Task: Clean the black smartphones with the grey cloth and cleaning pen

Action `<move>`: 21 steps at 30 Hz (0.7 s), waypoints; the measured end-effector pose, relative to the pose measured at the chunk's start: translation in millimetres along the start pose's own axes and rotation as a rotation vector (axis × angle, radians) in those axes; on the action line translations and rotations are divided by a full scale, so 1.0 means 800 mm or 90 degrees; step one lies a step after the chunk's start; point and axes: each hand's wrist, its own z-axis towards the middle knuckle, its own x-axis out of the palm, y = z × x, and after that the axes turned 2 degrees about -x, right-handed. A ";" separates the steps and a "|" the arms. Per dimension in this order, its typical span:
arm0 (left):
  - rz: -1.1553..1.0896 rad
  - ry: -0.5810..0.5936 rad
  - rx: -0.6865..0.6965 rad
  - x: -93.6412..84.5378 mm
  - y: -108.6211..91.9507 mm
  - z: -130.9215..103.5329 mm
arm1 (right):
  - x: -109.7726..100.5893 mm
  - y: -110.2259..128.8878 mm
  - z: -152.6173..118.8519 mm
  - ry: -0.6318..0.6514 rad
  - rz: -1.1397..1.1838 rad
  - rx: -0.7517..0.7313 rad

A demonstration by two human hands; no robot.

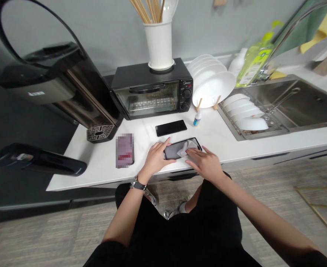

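A phone with a black edge and a greyish screen [171, 151] lies flat near the counter's front edge. My left hand [155, 157] grips its left end, thumb at the near side and fingers at the far side. On the phone's right half, my right hand [206, 161] presses a crumpled light-grey cloth [182, 150] under its fingertips. Just behind lies a second, black slab like a phone [171, 128]. A small white bottle with a blue label [197, 119] stands behind my right hand. To the left sits a blurred-out purple rectangular item [124, 150].
Behind is a black toaster oven [152, 97] with a white utensil holder [160, 44] on top. A tall dark drinks machine [77, 89] stands left. White plates [212, 87] and a steel sink [297, 102] are at the right, beside a green soap bottle [255, 61].
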 end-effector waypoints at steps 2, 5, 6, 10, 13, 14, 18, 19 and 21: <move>-0.009 0.000 0.005 0.000 0.000 0.002 | -0.005 -0.014 -0.004 -0.012 -0.037 0.017; -0.016 0.004 0.009 -0.001 -0.001 0.005 | -0.001 -0.019 -0.001 -0.029 -0.055 0.031; -0.019 0.004 0.009 -0.002 -0.002 0.005 | 0.003 -0.017 0.003 -0.037 -0.054 0.043; -0.036 0.000 0.015 -0.004 -0.005 0.005 | 0.027 0.000 0.030 -0.076 -0.045 0.101; -0.038 -0.010 0.018 -0.003 -0.001 0.005 | 0.046 0.029 0.055 -0.083 -0.054 0.105; -0.034 -0.008 0.020 -0.002 0.002 0.005 | 0.051 0.042 0.062 -0.076 -0.049 0.090; 0.008 0.011 -0.003 0.003 0.012 0.006 | 0.059 0.092 0.074 -0.026 0.028 -0.006; 0.019 0.015 -0.011 0.003 0.013 0.006 | 0.057 0.098 0.071 -0.018 0.050 -0.023; 0.028 0.014 -0.016 0.002 0.011 0.005 | 0.050 0.099 0.062 -0.011 0.083 -0.043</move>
